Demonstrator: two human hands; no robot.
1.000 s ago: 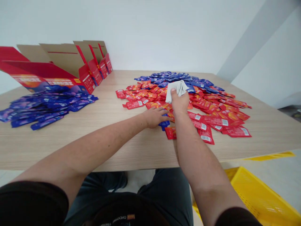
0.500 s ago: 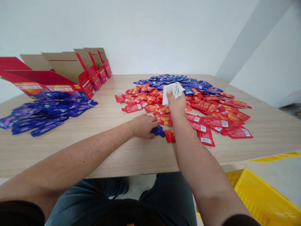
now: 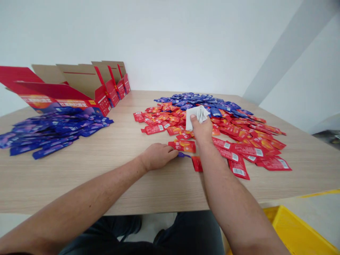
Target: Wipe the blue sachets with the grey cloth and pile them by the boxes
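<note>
Clutching white cloth (image 3: 197, 117) in right hand (image 3: 202, 130), left hand (image 3: 157, 156) beside blue sachet (image 3: 183, 155)

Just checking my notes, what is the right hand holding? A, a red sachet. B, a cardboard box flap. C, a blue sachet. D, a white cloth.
D. The right hand grips a crumpled white cloth above the red sachets.

red-orange sachets (image 3: 239, 150), blue-purple sachets (image 3: 53, 134), off-white cloth (image 3: 196, 117), yellow mesh crate (image 3: 294, 230)
</note>
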